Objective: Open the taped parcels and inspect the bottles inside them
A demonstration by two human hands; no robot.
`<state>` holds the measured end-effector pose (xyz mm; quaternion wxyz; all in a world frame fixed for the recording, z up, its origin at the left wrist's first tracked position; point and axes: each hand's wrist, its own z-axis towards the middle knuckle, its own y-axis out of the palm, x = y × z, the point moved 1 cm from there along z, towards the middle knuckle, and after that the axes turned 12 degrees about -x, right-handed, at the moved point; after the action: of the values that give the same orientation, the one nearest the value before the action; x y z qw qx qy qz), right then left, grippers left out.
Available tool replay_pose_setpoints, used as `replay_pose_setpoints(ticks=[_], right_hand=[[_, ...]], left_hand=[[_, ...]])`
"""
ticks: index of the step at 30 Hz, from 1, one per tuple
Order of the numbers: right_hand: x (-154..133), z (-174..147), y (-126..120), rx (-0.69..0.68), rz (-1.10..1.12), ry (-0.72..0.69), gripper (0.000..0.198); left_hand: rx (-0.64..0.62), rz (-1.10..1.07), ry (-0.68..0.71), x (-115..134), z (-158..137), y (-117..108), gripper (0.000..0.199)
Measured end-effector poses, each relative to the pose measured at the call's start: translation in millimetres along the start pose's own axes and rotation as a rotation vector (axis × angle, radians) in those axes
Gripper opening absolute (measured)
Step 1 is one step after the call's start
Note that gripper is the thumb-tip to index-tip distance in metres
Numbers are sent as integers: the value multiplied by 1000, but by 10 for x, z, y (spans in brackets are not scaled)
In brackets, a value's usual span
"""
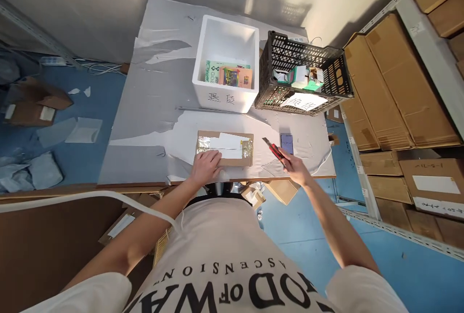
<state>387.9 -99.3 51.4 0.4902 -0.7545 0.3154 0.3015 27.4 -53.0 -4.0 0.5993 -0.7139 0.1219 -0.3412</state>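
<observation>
A taped cardboard box (232, 161) with white labels on top lies near the table's front edge. My left hand (206, 167) is at its near left corner, fingers over the top and thumb at the near side, gripping it. To the right of the box, my right hand (296, 169) is closed around a red and black utility knife (274, 149). The knife's blade points up and left, apart from the box. Just beyond my right hand lies a small purple packet (286, 142), flat on the table.
Behind the box stand a white foam box (225, 97) with colourful packets and a black plastic crate (304, 52) with small cartons. Large cartons (384, 81) fill the shelving on the right. A white cable (90, 196) crosses my left arm. Packaging (43, 170) lies on the floor at left.
</observation>
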Motion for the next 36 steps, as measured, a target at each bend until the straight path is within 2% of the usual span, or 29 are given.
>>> replay_pose_setpoints(ticks=[3, 5, 7, 13, 19, 30, 36], right_hand=[[78, 10, 411, 9, 365, 105, 63], [63, 43, 613, 17, 474, 133, 68], [43, 65, 728, 10, 531, 133, 71], [65, 59, 765, -2, 653, 102, 75], [106, 52, 652, -129, 623, 113, 75], [76, -49, 336, -356, 471, 118, 66], [132, -199, 384, -394, 524, 122, 70]], left_hand=[[-42, 53, -36, -19, 159, -164, 87], [-79, 91, -52, -55, 279, -226, 114], [-136, 111, -63, -86, 371, -247, 126], [-210, 109, -114, -84, 431, -243, 116], [-195, 68, -150, -92, 438, -223, 103], [-237, 46, -184, -94, 449, -210, 109], [-240, 50, -191, -89, 448, -217, 107]])
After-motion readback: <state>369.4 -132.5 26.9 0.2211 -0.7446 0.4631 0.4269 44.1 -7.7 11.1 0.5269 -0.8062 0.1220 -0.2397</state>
